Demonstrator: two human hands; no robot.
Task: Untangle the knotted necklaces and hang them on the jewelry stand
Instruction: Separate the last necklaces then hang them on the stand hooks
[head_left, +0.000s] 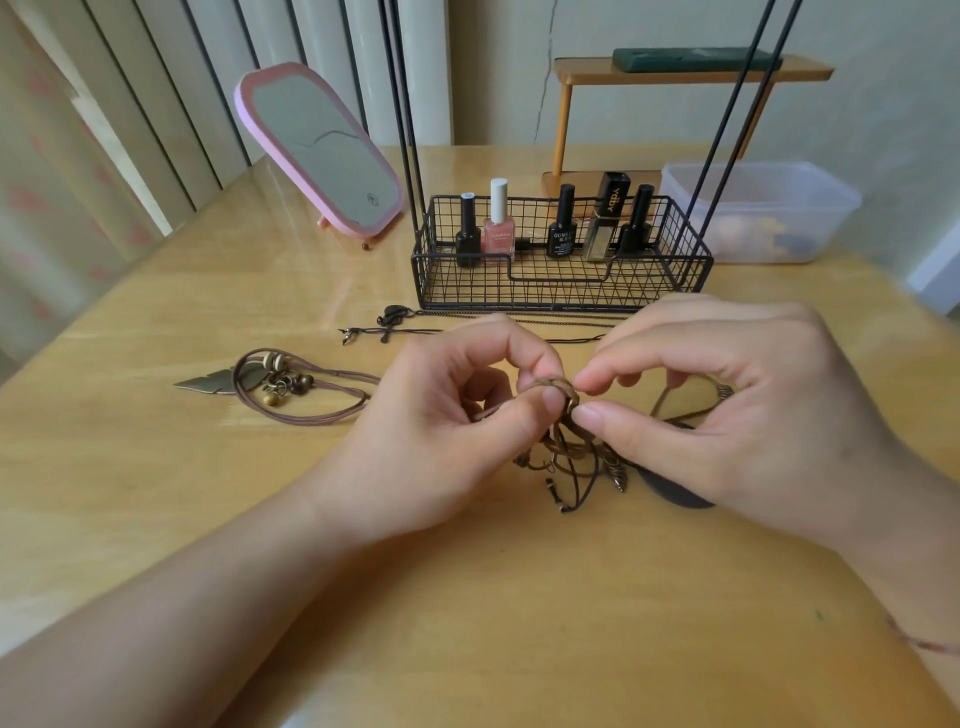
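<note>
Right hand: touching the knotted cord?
Touching. Head view shows the right hand pinching the knotted cord between thumb and forefinger, no gap; left hand grips it too.

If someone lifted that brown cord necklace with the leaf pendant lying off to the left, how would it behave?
The brown cord necklace would probably go floppy: its cord lies in loose loops on the table. The flat metal leaf pendant and the bead cluster would likely hang lowest and swing. It looks light, though the doubled cords could catch on each other.

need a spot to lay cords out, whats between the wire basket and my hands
In the head view, two thin dark necklaces lie stretched across the table between the wire basket and both hands.
</note>
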